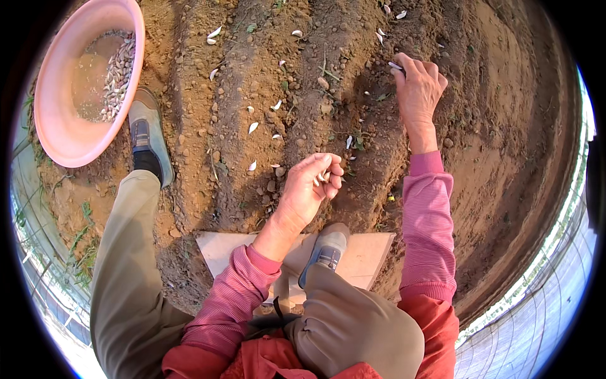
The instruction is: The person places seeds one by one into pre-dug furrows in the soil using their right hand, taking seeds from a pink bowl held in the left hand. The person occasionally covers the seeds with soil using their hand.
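Observation:
My left hand (312, 182) is palm up near the middle, its curled fingers around several garlic cloves (320, 178). Farther out to the right, my right hand (419, 87) pinches a pale garlic clove (394, 66) between thumb and index finger, just over the soil. More garlic cloves (253, 127) lie spaced out along shallow furrows in the brown soil (307, 113). One white clove (349, 142) lies in the furrow between my two hands. At the upper left, a pink plastic basin (45, 109) holds a heap of garlic cloves (118, 71) along its right side.
My one shoe (149, 130) stands beside the basin; the other shoe (327, 251) rests on a flat pale board (369, 256) below my hands. Small clods and weeds dot the soil. A raised earth bank (511, 156) runs along the right, with sheeting (535, 322) beyond it.

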Motion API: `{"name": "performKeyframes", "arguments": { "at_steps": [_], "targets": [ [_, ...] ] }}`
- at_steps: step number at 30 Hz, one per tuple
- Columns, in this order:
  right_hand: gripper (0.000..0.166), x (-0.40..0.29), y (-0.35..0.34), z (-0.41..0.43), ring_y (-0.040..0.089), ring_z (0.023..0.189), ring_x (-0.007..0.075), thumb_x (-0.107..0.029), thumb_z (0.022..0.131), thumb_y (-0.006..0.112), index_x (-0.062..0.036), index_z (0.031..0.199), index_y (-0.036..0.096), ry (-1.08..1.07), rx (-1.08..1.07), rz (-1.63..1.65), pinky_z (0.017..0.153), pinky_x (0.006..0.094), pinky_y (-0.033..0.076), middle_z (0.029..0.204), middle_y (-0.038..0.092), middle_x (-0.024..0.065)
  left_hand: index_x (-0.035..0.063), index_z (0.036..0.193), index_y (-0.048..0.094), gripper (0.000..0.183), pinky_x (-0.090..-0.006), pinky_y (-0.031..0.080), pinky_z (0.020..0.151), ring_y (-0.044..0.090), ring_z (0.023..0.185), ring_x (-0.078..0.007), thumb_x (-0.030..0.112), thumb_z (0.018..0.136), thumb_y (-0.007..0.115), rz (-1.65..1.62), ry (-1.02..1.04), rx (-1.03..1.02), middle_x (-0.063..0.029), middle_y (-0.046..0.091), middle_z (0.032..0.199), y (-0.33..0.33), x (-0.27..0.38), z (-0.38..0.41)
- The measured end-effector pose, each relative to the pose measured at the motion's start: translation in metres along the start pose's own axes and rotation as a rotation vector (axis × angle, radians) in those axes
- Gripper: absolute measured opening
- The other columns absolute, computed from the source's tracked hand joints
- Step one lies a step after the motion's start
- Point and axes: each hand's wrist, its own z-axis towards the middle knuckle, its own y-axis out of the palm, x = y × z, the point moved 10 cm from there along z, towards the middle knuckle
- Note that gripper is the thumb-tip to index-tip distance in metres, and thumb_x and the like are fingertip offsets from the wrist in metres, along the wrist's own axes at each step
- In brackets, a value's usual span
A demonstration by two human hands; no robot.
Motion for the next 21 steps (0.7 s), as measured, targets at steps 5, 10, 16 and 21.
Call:
{"name": "performKeyframes", "arguments": {
  "at_steps": [5,10,16,21],
  "targets": [
    [0.010,-0.010,-0.006,-0.003,0.057,0.093,0.0202,-0.024,0.084,0.072,-0.0222,0.094,0.072,-0.060,-0.029,0.066,0.090,0.0408,0.037,0.089,0.066,-0.0044,0.0020,0.105,0.063,0.022,-0.0259,0.048,0.058,0.064,0.075,-0.0149,0.021,0.099,0.056,-0.005,0.001,-0.024,-0.0067,0.066,0.089,0.007,0.000,-0.002],
    [0.009,-0.042,0.013,0.000,0.055,0.086,0.0221,-0.022,0.073,0.078,-0.0151,0.075,0.072,-0.151,-0.171,-0.034,0.088,0.0416,0.037,0.075,0.064,-0.0003,0.0018,0.105,0.063,0.022,-0.0257,0.048,0.057,0.063,0.073,-0.0149,0.022,0.099,0.055,0.004,0.003,0.013,-0.0069,0.065,0.088,0.000,0.001,0.000],
    [0.012,-0.039,0.024,0.028,0.057,0.087,0.0225,-0.027,0.081,0.073,-0.0148,0.082,0.074,-0.089,-0.288,-0.048,0.087,0.0423,0.037,0.082,0.069,0.0011,0.0016,0.105,0.063,0.023,-0.0257,0.048,0.057,0.063,0.072,-0.0149,0.022,0.098,0.056,0.001,-0.002,0.016,-0.0068,0.065,0.088,0.003,0.002,-0.005],
    [0.018,-0.015,0.038,0.053,0.061,0.090,0.0231,-0.029,0.087,0.070,-0.0167,0.100,0.071,0.022,-0.174,-0.123,0.088,0.0432,0.037,0.087,0.070,0.0014,0.0012,0.105,0.063,0.022,-0.0255,0.048,0.057,0.063,0.072,-0.0148,0.021,0.098,0.056,0.010,-0.005,0.017,-0.0070,0.066,0.088,0.005,0.003,-0.003]
  ]
}}
